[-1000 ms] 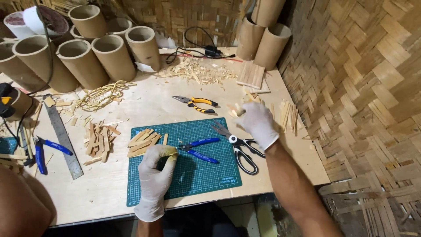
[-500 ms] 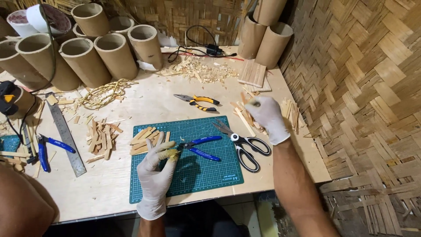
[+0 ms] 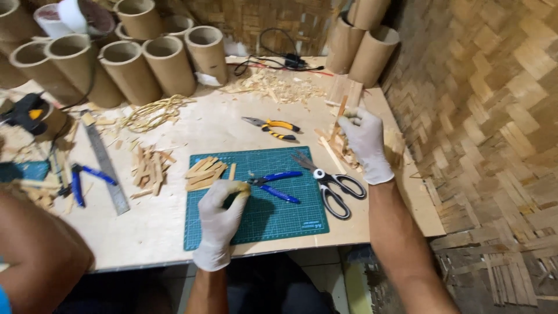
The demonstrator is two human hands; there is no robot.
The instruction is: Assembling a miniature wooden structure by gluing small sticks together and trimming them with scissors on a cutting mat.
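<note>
My left hand (image 3: 221, 208), in a white glove, rests on the green cutting mat (image 3: 256, 215) with its fingers closed on a small yellowish piece. Blue-handled pliers (image 3: 274, 185) lie just right of it on the mat. My right hand (image 3: 365, 142), also gloved, is raised over the right side of the table and pinches a thin bamboo strip (image 3: 339, 116) that stands nearly upright. Under that hand lies a pile of bamboo strips (image 3: 340, 152). Black-handled scissors (image 3: 331, 183) lie between the mat and that pile.
Yellow-handled pliers (image 3: 273, 126) lie beyond the mat. Cut bamboo pieces (image 3: 203, 172) sit at the mat's top left, more (image 3: 150, 168) further left. Cardboard tubes (image 3: 131, 58) line the back, a steel ruler (image 3: 106, 161) and blue pliers (image 3: 81, 180) lie left. A woven bamboo wall (image 3: 482, 116) stands right.
My right hand has moved from beside the scissors up and right to the strip pile and lifted a thin strip. My left hand has stayed on the mat.
</note>
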